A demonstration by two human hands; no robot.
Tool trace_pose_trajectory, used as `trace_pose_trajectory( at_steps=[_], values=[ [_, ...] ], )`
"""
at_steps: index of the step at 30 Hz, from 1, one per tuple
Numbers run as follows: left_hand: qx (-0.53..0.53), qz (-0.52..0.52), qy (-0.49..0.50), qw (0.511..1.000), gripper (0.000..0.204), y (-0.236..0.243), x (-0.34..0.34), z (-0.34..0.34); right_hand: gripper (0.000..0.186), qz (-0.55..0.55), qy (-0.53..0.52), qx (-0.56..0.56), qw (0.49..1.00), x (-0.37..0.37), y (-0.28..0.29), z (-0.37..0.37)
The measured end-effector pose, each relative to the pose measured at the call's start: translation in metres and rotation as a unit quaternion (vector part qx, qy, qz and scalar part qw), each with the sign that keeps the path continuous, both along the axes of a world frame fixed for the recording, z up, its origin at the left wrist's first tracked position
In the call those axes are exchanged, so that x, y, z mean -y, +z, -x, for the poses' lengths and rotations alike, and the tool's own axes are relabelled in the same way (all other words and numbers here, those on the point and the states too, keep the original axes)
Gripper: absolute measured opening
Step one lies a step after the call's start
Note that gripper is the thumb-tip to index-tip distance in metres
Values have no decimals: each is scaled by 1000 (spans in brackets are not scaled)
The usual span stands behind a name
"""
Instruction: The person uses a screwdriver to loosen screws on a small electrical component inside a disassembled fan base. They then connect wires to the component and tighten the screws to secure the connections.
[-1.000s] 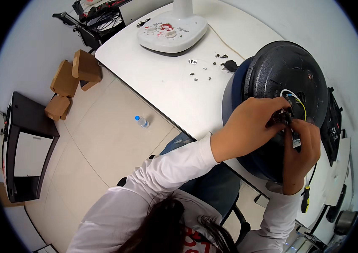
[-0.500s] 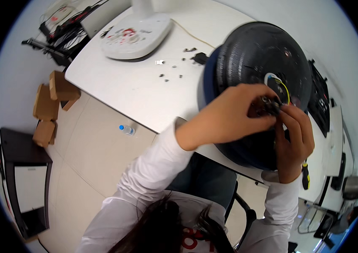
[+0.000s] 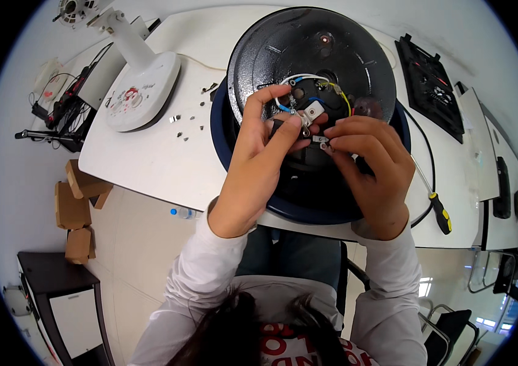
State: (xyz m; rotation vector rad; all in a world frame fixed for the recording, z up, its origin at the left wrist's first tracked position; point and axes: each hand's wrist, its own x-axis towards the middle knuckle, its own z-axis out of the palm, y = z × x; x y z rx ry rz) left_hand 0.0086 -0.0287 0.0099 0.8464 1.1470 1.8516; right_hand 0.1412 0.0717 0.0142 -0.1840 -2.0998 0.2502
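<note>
My left hand [image 3: 253, 149] is closed round a small electrical part with a white block [image 3: 313, 112] and metal tabs, held over a round black appliance body [image 3: 307, 49]. My right hand [image 3: 373, 152] pinches a small metal-ended piece [image 3: 321, 140] against the lower side of that part. Whether the two pieces are joined, I cannot tell. A white wire [image 3: 307, 75] with blue-sleeved ends and a yellow wire [image 3: 345, 99] come from the middle of the body. A dark blue outer shell [image 3: 221, 137] surrounds it, and my fingers partly hide its centre.
A yellow-and-black screwdriver [image 3: 440, 213] lies right of the body beside a black cable [image 3: 432, 165]. An open black tool case [image 3: 429, 88] is at far right. Small loose metal parts [image 3: 179, 135] lie left, near a white appliance base [image 3: 144, 94]. Cardboard boxes [image 3: 73, 210] stand on the floor.
The view has shifted, so the black body now sits nearer the middle. My hands have turned and moved slightly apart, showing the white block and the wire ends.
</note>
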Motion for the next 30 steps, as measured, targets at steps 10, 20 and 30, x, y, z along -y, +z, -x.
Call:
trace_pose_trajectory(
  at_steps=[10,20,30],
  values=[
    [76,-44,28,996,37,-5,-1,-32,12,-127,-103,46,985,4,-7,-5],
    [-17,-54,54,997,49,-10,1,-40,15,-129,-117,46,984,0,-11,-12],
    [-106,-75,74,989,45,-18,-6,-35,14,-161,-118,46,979,2,-11,-14]
  ],
)
